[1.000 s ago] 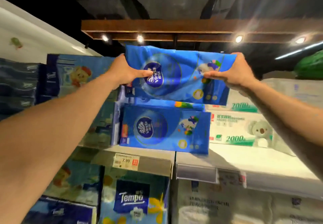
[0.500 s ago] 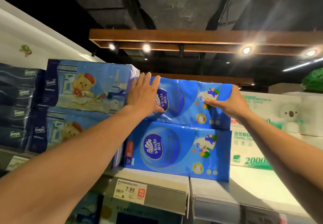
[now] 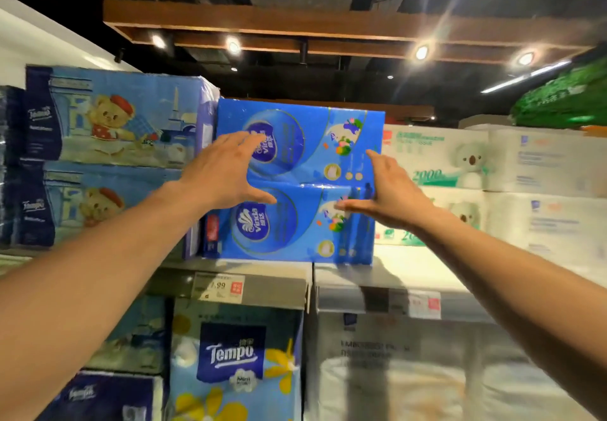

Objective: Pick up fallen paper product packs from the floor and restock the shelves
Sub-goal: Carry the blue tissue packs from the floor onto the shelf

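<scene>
The top shelf (image 3: 404, 261) is packed tight. To the left stand two Tempo bear packs (image 3: 115, 115), one on the other, hard against the blue stack, with dark navy Tempo packs (image 3: 11, 164) beyond them at the frame edge. To the right sit white koala tissue packs (image 3: 437, 157), also stacked, and more plain white packs (image 3: 542, 161) further along. A price tag (image 3: 218, 287) hangs on the shelf lip. Below it is a Tempo Mini pack (image 3: 233, 361) with yellow flowers. Overhead runs a wooden beam (image 3: 328, 24) with spotlights. Nothing stands between the person and the blue packs but their own arms.

The upper Vinda pack (image 3: 305, 131) lies flat on the lower Vinda pack (image 3: 289, 230), squared up between the bear packs and the koala packs. Both hands are held out in front of it and grip nothing. The left hand (image 3: 223, 174) has its fingers spread over the logo of the upper pack, thumb pointing towards the seam between the two packs. The right hand (image 3: 391, 190) is at the stack's right edge, forefinger up, thumb reaching left across the top of the lower pack. Whether any fingertip touches the wrapper, I cannot tell.

The left hand covers part of the upper logo. The price tag's first digit is blurred, the lettering on the white packs is unreadable, and a green thing (image 3: 558, 98) at the top right is too smeared to name.
</scene>
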